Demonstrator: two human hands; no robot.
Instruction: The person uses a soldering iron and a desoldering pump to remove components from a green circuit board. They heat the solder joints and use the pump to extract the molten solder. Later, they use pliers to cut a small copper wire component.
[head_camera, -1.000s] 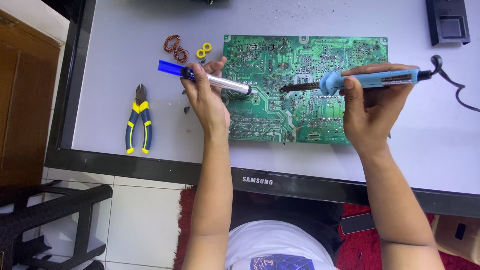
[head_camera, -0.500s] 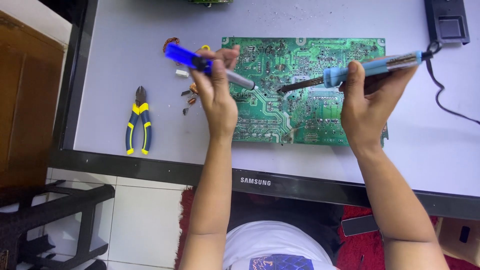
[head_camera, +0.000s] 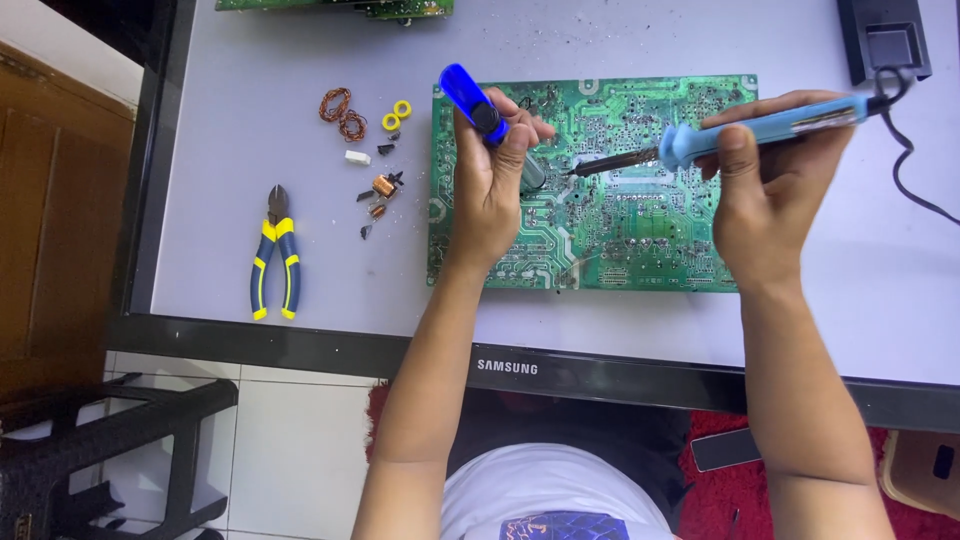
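Single head-worn view, looking steeply down, close above the circuit board (head_camera: 620, 200) and hands (head_camera: 490, 190)

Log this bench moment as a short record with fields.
surface: pale flat panel with a black frame
left hand: grips a blue desoldering pump, nozzle down on the board
right hand: grips a blue soldering iron, tip pointing left at the pump nozzle
workpiece: green circuit board, solder side up
left of board: blue-and-yellow cutters, copper wire coils, two yellow rings, small loose parts
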